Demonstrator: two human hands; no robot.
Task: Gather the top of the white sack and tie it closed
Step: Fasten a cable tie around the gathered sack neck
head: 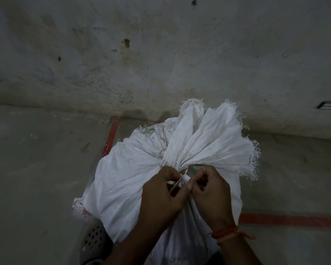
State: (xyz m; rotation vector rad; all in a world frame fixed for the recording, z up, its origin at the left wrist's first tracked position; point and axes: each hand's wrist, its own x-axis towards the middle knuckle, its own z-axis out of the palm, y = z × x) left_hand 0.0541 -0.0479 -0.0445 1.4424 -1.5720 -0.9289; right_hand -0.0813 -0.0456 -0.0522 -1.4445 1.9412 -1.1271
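Note:
A full white woven sack (126, 180) stands on the floor in front of me. Its top (204, 138) is bunched into a neck and fans out above it with frayed edges. A pale flat tie strip (180, 181) runs around the neck on my side. My left hand (161, 196) pinches one end of the strip just below the neck. My right hand (210, 192) pinches the other end, its fingertips touching the left hand's. The knot itself is hidden between my fingers.
A stained concrete wall (161, 54) rises just behind the sack. Red tape lines (287, 219) cross the grey floor on the right and behind the sack. A grey perforated shoe (94, 240) shows at the bottom left, against the sack.

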